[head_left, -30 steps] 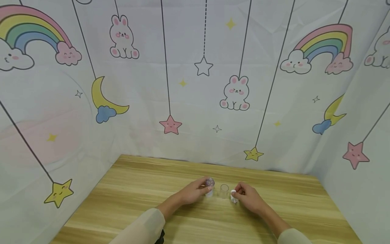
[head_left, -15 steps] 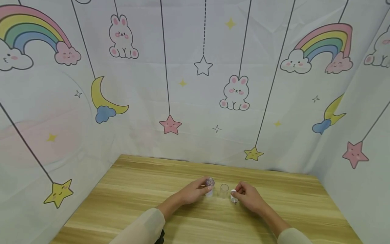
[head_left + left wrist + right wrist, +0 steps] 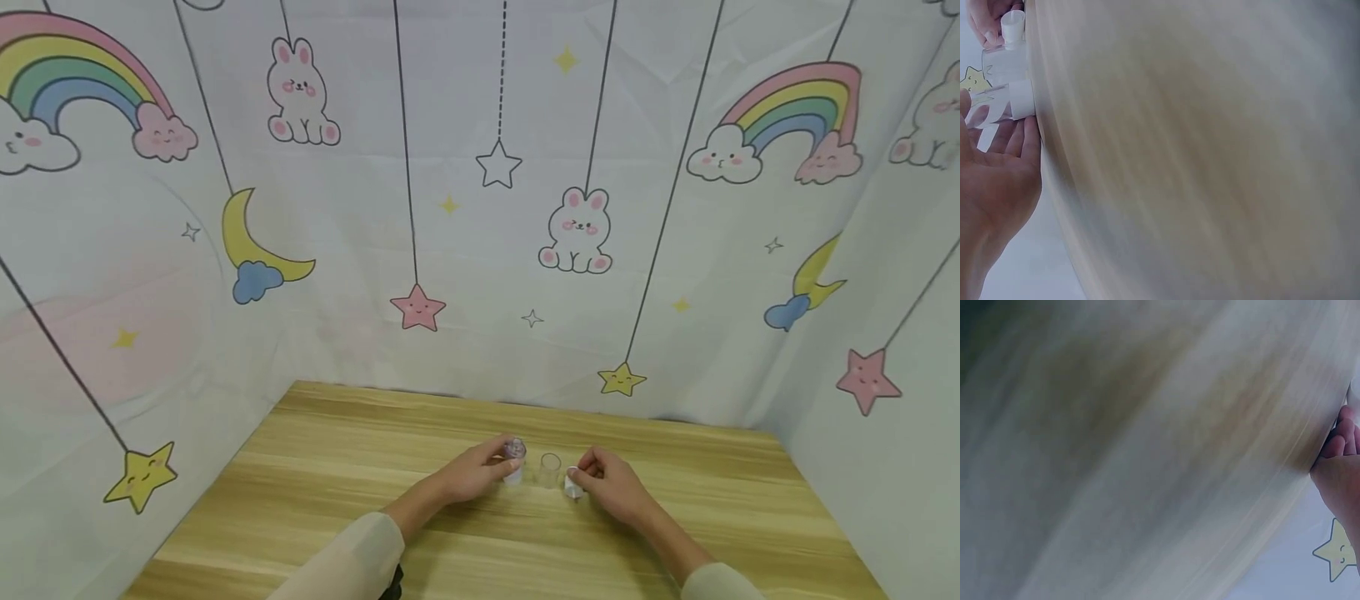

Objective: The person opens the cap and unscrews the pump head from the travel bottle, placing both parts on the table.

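Note:
My left hand point(image 3: 472, 477) grips a small clear container with a white lower part point(image 3: 1021, 99); its see-through top point(image 3: 515, 449) looks faintly purple. The white end stands at the tabletop, fingers on one side and thumb on the other. Just right of it a clear, round-rimmed cup point(image 3: 550, 472) stands upright, touched by neither hand. On the cup's other side, my right hand point(image 3: 613, 483) pinches a small white cap-like piece point(image 3: 573, 483) between thumb and fingers, close to the table. In the right wrist view only part of the right hand point(image 3: 1341, 469) shows.
A wood-grain table point(image 3: 360, 450) lies beneath both hands. White fabric point(image 3: 345, 250) printed with rainbows, rabbits and stars hangs behind it and along both sides. Something black point(image 3: 392, 583) shows under the left sleeve point(image 3: 348, 554).
Both hands keep their holds and places, and the clear cup stays between them. The head view has shifted very slightly.

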`<state>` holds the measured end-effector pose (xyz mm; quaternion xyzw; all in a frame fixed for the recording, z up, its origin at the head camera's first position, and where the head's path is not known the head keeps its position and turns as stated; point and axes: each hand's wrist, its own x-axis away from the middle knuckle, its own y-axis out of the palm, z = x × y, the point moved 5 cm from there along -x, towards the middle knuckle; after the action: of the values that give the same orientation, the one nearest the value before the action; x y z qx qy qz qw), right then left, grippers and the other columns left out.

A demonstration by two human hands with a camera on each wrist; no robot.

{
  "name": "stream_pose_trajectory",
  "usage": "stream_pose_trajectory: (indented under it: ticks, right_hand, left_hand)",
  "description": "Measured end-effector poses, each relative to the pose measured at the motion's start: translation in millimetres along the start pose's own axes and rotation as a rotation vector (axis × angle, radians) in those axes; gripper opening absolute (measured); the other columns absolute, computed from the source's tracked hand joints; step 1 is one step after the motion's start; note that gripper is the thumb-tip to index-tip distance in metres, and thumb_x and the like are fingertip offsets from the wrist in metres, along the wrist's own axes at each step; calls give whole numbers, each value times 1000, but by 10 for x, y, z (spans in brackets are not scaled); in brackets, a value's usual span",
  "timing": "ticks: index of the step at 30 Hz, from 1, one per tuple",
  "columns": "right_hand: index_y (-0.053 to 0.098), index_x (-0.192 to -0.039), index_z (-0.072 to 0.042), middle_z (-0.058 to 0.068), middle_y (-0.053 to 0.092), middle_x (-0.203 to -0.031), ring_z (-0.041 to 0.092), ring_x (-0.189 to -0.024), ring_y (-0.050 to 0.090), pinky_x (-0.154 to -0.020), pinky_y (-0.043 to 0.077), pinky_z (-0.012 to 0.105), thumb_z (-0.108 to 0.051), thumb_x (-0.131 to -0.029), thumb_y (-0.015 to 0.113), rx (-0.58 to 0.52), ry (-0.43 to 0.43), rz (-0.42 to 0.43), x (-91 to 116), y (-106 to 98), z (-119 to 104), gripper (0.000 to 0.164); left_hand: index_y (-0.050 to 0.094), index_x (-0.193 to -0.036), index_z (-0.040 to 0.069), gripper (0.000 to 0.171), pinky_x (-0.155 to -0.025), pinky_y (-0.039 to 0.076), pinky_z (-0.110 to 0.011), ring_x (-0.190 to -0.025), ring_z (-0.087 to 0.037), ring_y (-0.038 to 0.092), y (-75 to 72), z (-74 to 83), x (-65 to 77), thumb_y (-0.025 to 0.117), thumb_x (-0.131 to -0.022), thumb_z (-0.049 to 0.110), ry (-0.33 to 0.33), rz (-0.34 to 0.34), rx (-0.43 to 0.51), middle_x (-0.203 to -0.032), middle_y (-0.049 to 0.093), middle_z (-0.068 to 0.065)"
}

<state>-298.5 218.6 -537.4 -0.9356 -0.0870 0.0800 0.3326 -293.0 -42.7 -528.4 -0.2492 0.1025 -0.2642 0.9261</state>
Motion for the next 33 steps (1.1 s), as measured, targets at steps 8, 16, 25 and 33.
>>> stream_pose_trajectory:
  ticks: [8,16,25,33]
  right_hand:
    - [64,-102,-9,1,65,-83,16,-77,59,-67,48,27,-31,-101,74,-37,2,-32,23,-21,-17,25]
    - [65,-103,-10,1,65,-82,15,-75,58,-65,48,27,-34,-102,73,-37,11,-36,8,-42,0,26]
    - [63,-104,-8,3,65,-81,17,-75,58,-68,47,27,-36,-103,72,-72,5,-32,69,-72,-50,29]
    - [63,-104,-9,3,67,-83,16,-77,59,-69,47,27,-38,-103,72,-84,2,-21,97,-80,-40,31]
  left_hand:
    - [49,-155,14,49,-108,51,-50,-137,-36,58,23,-14,-15,51,-114,39,9,-3,13,-144,59,-12]
    - [47,-156,12,51,-108,52,-48,-138,-36,58,13,22,-17,52,-113,39,14,-7,7,-145,59,-12]
    - [48,-154,8,50,-107,52,-46,-136,-34,58,-6,41,-27,53,-113,36,30,-22,24,-140,60,-9]
    - [49,-153,11,47,-110,50,-47,-137,-33,58,-16,24,-29,56,-112,34,43,-38,41,-143,59,-10]
